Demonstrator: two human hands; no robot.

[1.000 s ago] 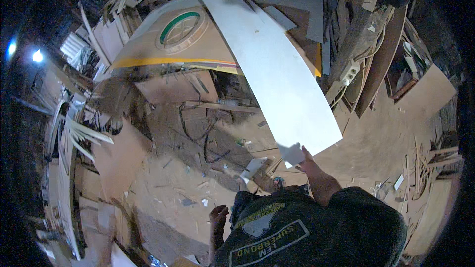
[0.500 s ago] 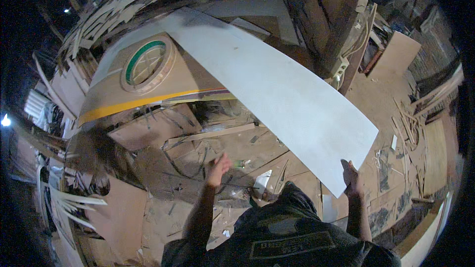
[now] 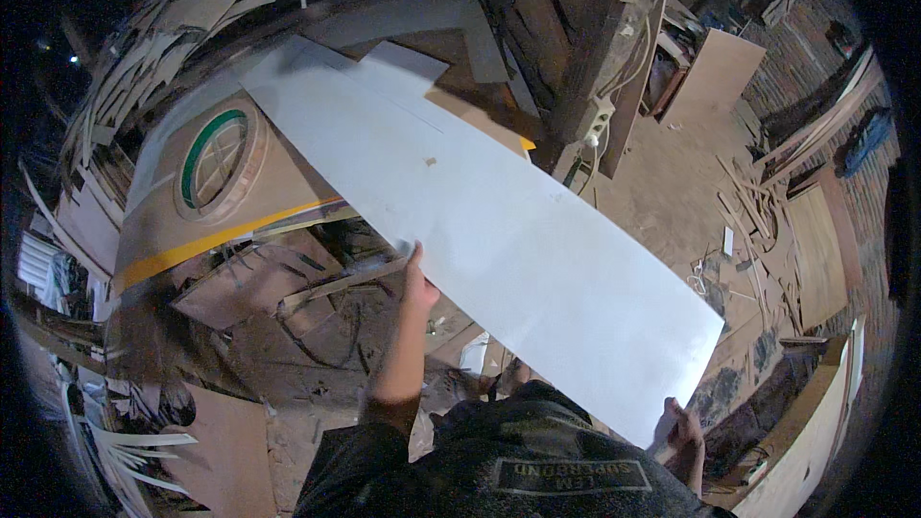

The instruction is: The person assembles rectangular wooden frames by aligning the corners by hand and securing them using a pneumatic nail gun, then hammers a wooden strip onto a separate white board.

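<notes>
A long white sheet panel (image 3: 537,230) slants across the middle, its far end over the workbench and its near end by my body. My left hand (image 3: 418,283) grips the panel's left long edge, thumb on top and the other fingers hidden underneath. At the near right corner, my right hand (image 3: 683,430) is closed on the short end, its thumb on the upper face. Left of the panel's far part, an oval wooden ring frame (image 3: 261,173) with a green inner band lies on a brown board (image 3: 153,221) with a yellow edge.
Thin wood offcuts (image 3: 144,67) are heaped at the far left. A power strip (image 3: 599,120) with a cable hangs on the bench side. Loose sticks (image 3: 753,206) and a brown board (image 3: 720,77) are on the right. Scraps litter the floor; cut white strips (image 3: 144,451) stick out at lower left.
My left hand, free and apart from the panel before, now holds its left edge. The panel's near end has come closer to my body, with my right hand still on it.
</notes>
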